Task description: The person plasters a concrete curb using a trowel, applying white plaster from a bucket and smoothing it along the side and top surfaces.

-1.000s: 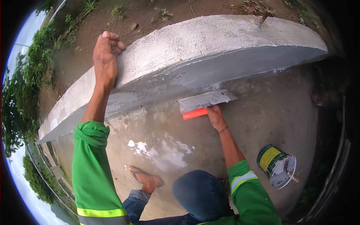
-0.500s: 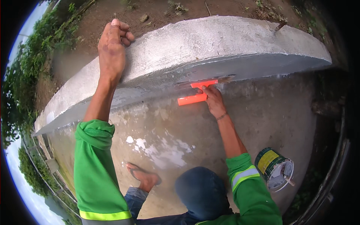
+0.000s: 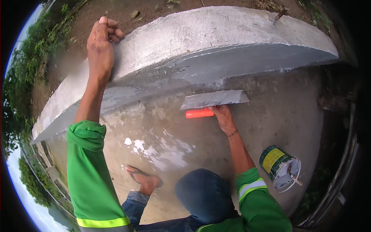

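My right hand (image 3: 223,116) grips the orange handle of a plastering trowel (image 3: 214,99). Its long metal blade, with grey residue on the face, is turned up into sight just short of the low wall's inner face. Grey wet-looking plaster coats that face of the curved concrete wall (image 3: 216,31). At the wall's left part, my left hand (image 3: 101,50) lies by the rough top, fingers curled together and nothing seen in them; its palm side is hidden.
A green bucket (image 3: 279,166) with a yellow label holds grey mix and a stick-like handle, at the right. White splashes (image 3: 166,152) mark the concrete floor near my sandalled foot (image 3: 145,178). A metal rod (image 3: 281,14) juts beyond the wall; soil and bushes lie outside.
The trowel has come away from the wall's inner face toward me and tilted, so its blade face now shows. My left hand stays by the wall as the view shifts slightly.
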Tool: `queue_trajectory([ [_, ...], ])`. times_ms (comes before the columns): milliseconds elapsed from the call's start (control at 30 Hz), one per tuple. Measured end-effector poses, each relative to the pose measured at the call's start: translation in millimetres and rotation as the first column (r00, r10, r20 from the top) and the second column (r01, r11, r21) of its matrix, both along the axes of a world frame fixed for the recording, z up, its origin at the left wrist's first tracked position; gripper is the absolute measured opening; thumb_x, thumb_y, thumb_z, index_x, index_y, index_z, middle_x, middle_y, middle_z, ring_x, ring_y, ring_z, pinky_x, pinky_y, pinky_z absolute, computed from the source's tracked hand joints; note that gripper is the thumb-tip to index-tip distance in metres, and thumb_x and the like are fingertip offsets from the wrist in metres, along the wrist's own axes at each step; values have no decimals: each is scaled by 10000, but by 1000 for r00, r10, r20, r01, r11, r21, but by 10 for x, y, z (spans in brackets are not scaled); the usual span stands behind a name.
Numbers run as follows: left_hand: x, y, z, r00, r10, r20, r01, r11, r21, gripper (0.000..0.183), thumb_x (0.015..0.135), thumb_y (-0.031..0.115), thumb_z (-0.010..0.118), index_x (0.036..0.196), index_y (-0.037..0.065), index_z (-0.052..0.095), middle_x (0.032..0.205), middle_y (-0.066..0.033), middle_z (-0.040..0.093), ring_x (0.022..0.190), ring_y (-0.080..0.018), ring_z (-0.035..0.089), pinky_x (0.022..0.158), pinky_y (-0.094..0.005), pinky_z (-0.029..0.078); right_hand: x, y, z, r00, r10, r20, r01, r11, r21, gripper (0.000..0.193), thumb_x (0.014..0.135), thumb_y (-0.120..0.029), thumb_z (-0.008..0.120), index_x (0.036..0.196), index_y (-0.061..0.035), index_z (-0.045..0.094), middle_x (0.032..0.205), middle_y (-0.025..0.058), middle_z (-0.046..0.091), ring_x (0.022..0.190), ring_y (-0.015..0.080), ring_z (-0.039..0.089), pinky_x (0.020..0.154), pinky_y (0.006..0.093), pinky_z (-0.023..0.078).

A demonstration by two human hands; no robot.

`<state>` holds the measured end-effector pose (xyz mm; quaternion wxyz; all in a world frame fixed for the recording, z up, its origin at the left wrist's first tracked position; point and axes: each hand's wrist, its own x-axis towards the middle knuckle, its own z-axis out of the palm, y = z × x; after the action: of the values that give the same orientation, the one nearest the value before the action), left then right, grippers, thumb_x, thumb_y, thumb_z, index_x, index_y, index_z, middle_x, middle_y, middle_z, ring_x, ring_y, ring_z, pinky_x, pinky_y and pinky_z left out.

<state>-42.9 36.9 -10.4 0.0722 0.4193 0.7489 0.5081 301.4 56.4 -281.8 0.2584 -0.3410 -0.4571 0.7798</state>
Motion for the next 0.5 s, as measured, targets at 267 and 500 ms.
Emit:
queue_trajectory([
  [267,22,19,-29,1000,17,-4,-17,1000,0,451,1037,377,361,952,1,594,769,-54,616,723,-124,510,723,-265,425,-122,675,-555,998,-10,-56,-1,980,-198,187,912,-151,648,1023,-7,605,1001,77,642,1010,208,628,939,347,462],
  [500,10,40,-61,1000,7,2,-7,1000,4,473,1029,401,364,956,0,604,764,-50,618,720,-127,521,715,-273,434,-181,773,-378,988,88,-129,-104,987,-121,181,901,-127,652,1033,-6,627,1016,96,662,993,224,637,943,355,461],
])
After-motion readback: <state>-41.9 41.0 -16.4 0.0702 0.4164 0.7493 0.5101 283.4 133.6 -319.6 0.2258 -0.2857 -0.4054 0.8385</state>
